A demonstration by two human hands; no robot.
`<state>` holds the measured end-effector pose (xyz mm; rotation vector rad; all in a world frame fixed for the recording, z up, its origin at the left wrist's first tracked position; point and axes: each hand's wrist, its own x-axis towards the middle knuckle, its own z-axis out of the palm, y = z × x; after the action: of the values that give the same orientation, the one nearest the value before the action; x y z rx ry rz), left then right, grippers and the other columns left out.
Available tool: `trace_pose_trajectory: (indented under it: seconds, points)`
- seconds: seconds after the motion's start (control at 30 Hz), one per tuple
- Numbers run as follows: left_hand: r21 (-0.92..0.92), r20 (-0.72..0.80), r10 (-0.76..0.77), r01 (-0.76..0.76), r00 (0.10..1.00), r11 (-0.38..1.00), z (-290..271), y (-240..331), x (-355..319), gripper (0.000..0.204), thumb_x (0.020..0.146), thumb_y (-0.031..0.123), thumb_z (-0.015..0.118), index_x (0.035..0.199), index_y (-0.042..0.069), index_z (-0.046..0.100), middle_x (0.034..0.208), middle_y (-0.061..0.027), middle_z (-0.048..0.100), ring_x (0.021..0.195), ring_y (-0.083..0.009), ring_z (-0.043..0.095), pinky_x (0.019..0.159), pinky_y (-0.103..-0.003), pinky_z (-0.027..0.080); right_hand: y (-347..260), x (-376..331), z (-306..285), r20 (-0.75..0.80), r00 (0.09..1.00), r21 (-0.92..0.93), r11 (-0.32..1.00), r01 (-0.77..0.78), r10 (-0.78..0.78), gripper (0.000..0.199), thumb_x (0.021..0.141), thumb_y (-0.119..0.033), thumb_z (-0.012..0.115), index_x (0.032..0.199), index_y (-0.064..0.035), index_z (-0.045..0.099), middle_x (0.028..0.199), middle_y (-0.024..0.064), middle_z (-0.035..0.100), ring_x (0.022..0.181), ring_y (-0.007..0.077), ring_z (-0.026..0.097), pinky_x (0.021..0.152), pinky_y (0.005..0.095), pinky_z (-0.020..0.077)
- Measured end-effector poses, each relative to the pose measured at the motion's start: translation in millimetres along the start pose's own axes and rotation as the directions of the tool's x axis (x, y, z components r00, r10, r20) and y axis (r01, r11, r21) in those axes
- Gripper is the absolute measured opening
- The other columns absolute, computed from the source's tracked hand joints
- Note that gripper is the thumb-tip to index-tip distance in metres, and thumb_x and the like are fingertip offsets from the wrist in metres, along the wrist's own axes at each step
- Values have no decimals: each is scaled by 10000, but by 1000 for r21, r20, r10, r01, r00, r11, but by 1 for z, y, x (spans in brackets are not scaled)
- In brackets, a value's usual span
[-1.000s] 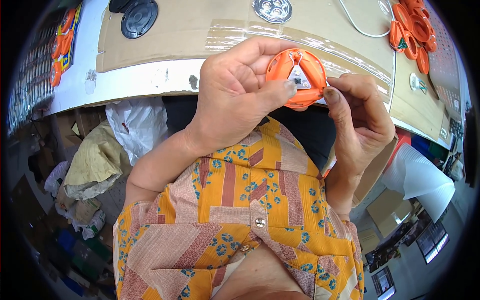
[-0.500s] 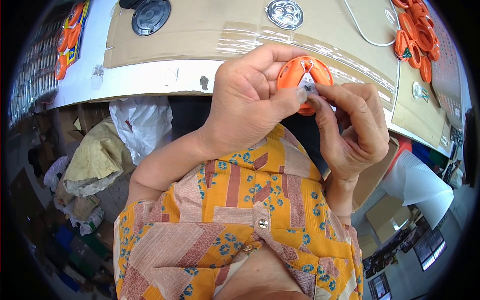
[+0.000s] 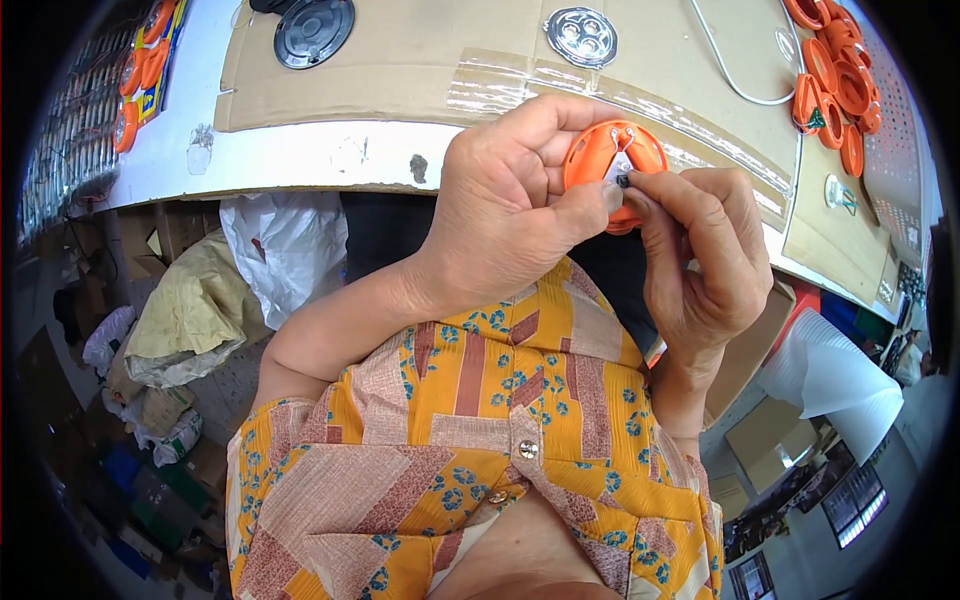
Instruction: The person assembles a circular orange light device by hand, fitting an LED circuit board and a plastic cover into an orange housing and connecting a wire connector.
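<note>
Above the table's front edge, my left hand point(image 3: 505, 195) is closed round a round orange plastic housing point(image 3: 592, 152). Its fingers go behind the rim and its thumb presses on the front. Two short wire ends point(image 3: 622, 136) show near the top of the housing, over a pale inner piece point(image 3: 621, 163). A small dark part point(image 3: 622, 181) sits between my left thumb and right index finger. My right hand point(image 3: 710, 240) has thumb and index finger pinched together at the housing's right side; what lies between those fingertips is hidden.
Cardboard point(image 3: 350, 95) covers the tabletop, bearing a black disc point(image 3: 314, 32) and a silver round lamp insert point(image 3: 581, 38). A white cable point(image 3: 722, 72) curves at the right, beside several heaped orange housings point(image 3: 852, 88). A plastic bag point(image 3: 285, 245) hangs below the table's edge.
Both hands and the orange housing have shifted slightly in view. The right fingertips have moved a little on the inner piece, and the small dark part shows more plainly.
</note>
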<state>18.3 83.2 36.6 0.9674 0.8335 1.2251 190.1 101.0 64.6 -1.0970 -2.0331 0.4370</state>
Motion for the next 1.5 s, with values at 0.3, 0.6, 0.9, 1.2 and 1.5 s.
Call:
trace_pose_trajectory:
  seconds: [0.3,0.6,0.9,1.2,1.5]
  points:
    - [-85,15,-16,17,1000,996,-2,-1,2,424,938,-66,589,1337,-126,457,1214,-215,646,1097,-204,662,959,-306,558,4,2,1,-1,999,14,999,40,-40,199,741,74,749,912,-18,705,767,85,587,626,190,599,528,284,458]
    - [-140,2,-80,80,997,987,-5,1,3,378,938,-71,539,1307,-131,484,1140,-189,679,1035,-180,679,914,-283,563,3,3,1,10,1000,17,1000,24,-24,198,725,77,759,888,-20,701,769,84,594,639,194,606,542,287,469]
    - [-172,-9,-49,47,999,984,-4,5,3,398,927,-86,549,1317,-124,478,1179,-185,667,1043,-166,669,907,-280,560,0,10,3,1,1000,29,1000,12,-12,215,692,105,752,864,-12,699,753,84,585,633,192,602,546,285,469]
    - [-86,-71,-62,55,996,995,-17,12,-15,443,942,-91,570,1365,-117,443,1220,-191,642,1107,-192,649,942,-299,558,-11,13,21,46,999,142,990,-5,-1,214,657,98,754,830,-8,685,719,85,565,582,194,578,512,291,439]
    - [-81,-239,-43,24,970,996,-38,29,-22,427,936,-91,563,1346,-129,454,1229,-205,640,1086,-211,668,948,-317,562,-16,57,36,284,955,284,959,-1,-83,181,704,73,750,851,-8,682,741,85,578,629,198,596,537,303,447]
